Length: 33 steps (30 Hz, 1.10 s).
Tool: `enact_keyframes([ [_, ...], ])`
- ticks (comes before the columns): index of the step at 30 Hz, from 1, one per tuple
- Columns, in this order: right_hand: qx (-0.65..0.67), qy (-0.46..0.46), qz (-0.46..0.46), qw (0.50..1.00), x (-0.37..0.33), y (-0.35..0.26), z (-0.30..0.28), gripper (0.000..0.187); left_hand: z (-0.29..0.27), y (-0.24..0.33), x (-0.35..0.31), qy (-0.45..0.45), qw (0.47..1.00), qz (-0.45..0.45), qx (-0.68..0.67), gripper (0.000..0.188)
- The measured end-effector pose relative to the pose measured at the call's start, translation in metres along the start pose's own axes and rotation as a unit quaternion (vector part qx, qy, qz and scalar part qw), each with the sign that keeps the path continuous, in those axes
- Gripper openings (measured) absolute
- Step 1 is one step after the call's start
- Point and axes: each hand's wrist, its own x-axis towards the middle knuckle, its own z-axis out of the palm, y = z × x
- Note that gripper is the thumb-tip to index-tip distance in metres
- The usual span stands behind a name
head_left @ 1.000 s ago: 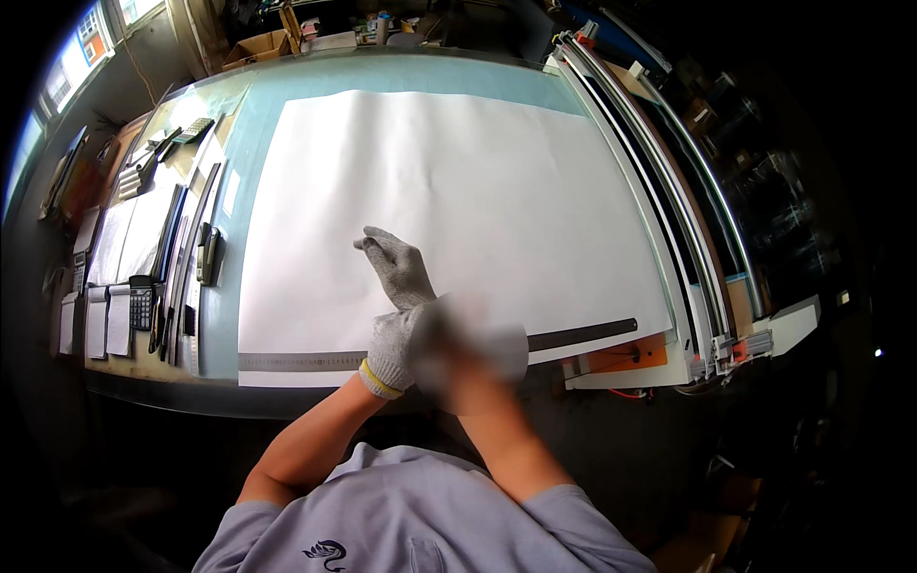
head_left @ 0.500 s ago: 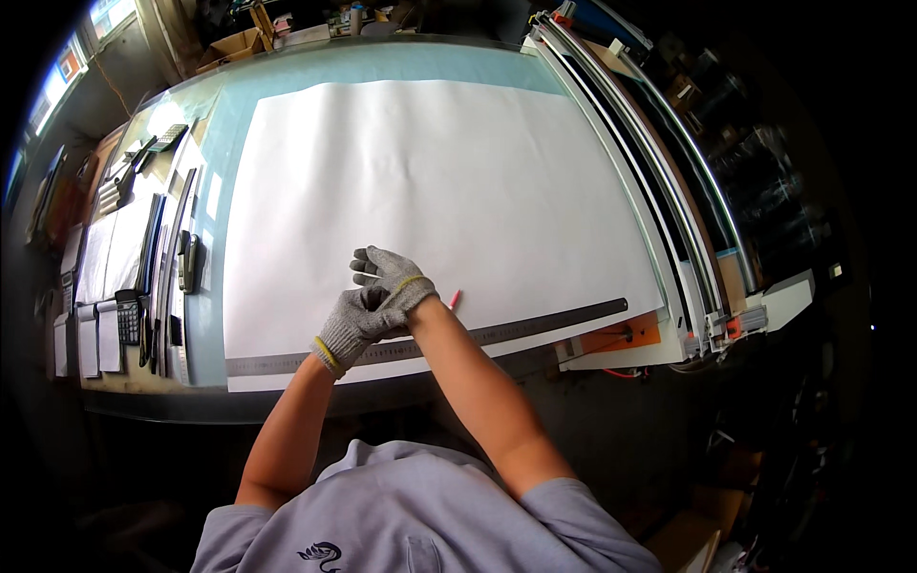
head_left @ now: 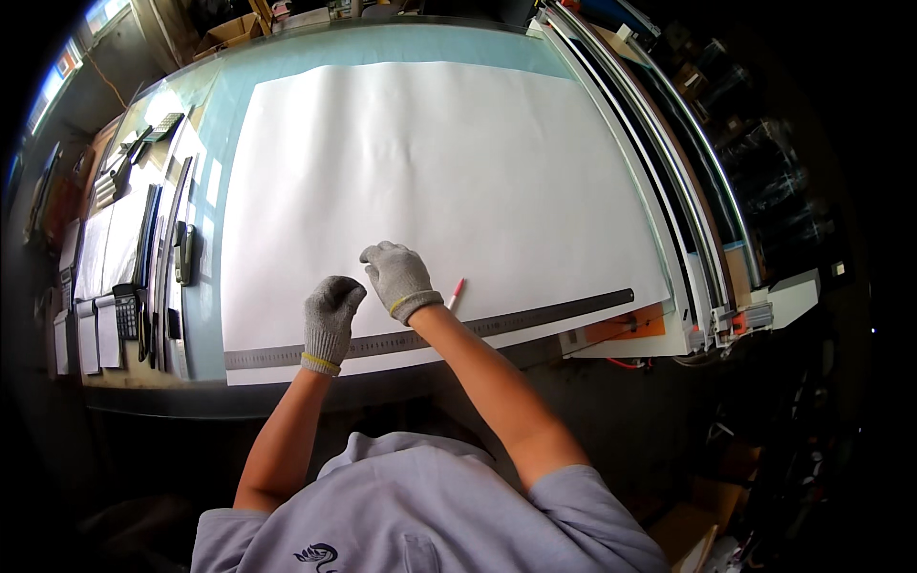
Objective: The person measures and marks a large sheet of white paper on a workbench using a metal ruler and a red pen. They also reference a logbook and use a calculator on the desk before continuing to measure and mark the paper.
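Note:
Both my hands wear grey knit gloves with yellow-edged cuffs and hover over a large white sheet (head_left: 449,172). My left hand (head_left: 332,310) is closed, fingers bunched toward the right, with nothing visible in them. To its right and a little farther away, my right hand (head_left: 397,277) is apart from it, back up. Its fingers are loosely bent, somewhat apart, and seem to hold nothing. A long steel ruler (head_left: 535,318) lies across the sheet's near edge, just beyond my wrists. A pen with a red cap (head_left: 458,292) rests on the paper right of my right hand.
The sheet lies on a glass-topped table (head_left: 239,100). Along the left side are a calculator (head_left: 126,310), a utility knife (head_left: 184,253), metal strips and notepads. Metal rails (head_left: 650,162) run down the right side. A cardboard box (head_left: 227,36) stands beyond the far edge.
My left hand has let go of the right glove's cuff, and the hands have separated. The left moved slightly left; the right's fingers bent inward.

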Motion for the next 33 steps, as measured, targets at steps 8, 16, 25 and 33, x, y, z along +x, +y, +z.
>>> enact_keyframes([
  [8,-0.47,-0.27,-0.113,0.833,-0.013,0.011,0.016,0.035,0.043,0.012,-0.011,-0.118,0.935,0.178,0.282,0.02],
  [16,-0.676,-0.149,-0.206,0.692,-0.017,0.062,0.101,0.057,0.054,-0.008,0.015,-0.186,0.975,-0.124,-0.014,0.025],
  [25,-0.315,0.004,-0.089,0.945,-0.074,0.097,0.025,0.019,-0.029,-0.065,-0.003,0.048,0.987,0.029,0.152,0.012],
  [33,-0.363,0.001,-0.265,0.893,-0.084,0.187,0.004,0.02,-0.103,-0.156,-0.1,0.213,0.861,0.086,0.455,0.035],
])
